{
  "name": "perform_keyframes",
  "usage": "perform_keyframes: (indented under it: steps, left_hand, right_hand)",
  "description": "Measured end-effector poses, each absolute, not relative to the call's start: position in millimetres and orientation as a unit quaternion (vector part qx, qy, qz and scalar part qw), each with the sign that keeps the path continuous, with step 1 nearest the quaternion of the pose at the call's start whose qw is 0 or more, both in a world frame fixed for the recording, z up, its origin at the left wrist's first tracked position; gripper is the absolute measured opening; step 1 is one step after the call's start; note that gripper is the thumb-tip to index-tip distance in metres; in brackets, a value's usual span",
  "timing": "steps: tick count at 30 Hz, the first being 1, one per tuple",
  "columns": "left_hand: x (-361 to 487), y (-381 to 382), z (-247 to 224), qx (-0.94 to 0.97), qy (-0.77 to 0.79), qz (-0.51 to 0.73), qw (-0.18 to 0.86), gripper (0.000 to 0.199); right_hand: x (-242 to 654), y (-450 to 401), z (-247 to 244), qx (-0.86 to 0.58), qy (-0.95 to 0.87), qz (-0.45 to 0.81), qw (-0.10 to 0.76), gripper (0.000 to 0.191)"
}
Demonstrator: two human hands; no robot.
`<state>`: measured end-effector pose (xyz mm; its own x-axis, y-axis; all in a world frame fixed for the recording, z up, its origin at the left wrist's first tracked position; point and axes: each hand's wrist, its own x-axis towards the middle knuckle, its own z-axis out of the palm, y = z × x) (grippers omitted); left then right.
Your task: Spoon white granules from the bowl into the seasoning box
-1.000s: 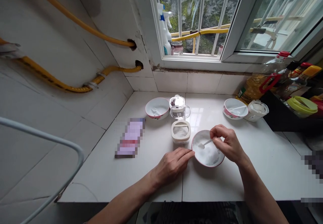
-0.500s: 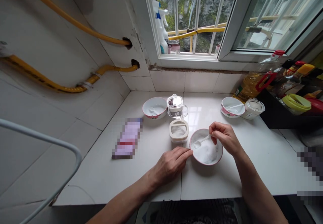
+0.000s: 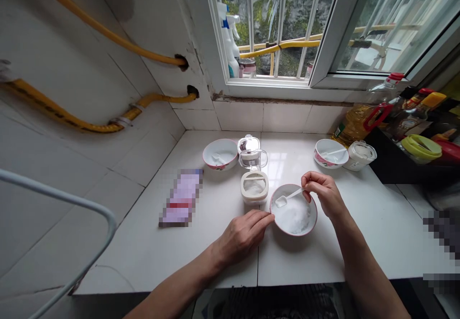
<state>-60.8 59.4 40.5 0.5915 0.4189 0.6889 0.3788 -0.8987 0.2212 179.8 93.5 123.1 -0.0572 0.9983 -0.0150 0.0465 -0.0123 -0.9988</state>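
Note:
My right hand [image 3: 323, 194] pinches the handle of a small white spoon [image 3: 281, 201], whose scoop is over the left part of a bowl [image 3: 315, 221] of white granules. My left hand [image 3: 246, 233] rests on the counter, its fingertips against the bowl's left rim; the fingers lie together and the thumb is hidden. Just behind my left hand stands an open clear container [image 3: 254, 187] with a cream rim and white contents, its lid flipped back.
Behind are a bowl [image 3: 221, 153] at the left and a flowered bowl [image 3: 331, 154] with a spoon at the right, beside a lidded jar [image 3: 361, 155]. An oil bottle [image 3: 354, 118] stands far right. A pixelated purple packet [image 3: 182, 197] lies left.
My right hand has moved slightly up and to the right, raising the spoon a little above the granules. My left hand has stayed at the bowl's rim.

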Motion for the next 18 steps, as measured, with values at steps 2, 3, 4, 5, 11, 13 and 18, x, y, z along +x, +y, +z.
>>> perform_keyframes:
  steps: [2,3,4,5,11,13,18]
  left_hand:
    - [-61,59,41,0.892,0.222,0.392,0.024,0.032]
    - [-61,59,42,0.893,0.223,0.391,0.024,0.031]
    - [-61,59,42,0.893,0.224,0.390,0.023,0.031]
    - [-61,59,42,0.893,0.225,0.390,0.022,0.032]
    - [-61,59,42,0.894,0.228,0.385,0.025,0.033]
    - [-61,59,42,0.894,0.227,0.386,0.023,0.032]
    - [-61,59,42,0.894,0.230,0.383,0.024,0.034]
  right_hand:
    - [178,94,122,-0.494,-0.519,0.500,0.487,0.005]
    - [177,93,122,-0.490,-0.520,0.491,0.499,0.005]
    - [174,92,121,-0.485,-0.523,0.478,0.513,0.004]
    - [171,90,120,-0.479,-0.530,0.462,0.525,0.004]
    - [151,79,112,-0.425,-0.710,0.250,0.502,0.005]
    - [149,80,108,-0.373,-0.802,0.132,0.448,0.013]
    - [154,84,107,-0.320,-0.855,0.025,0.408,0.022]
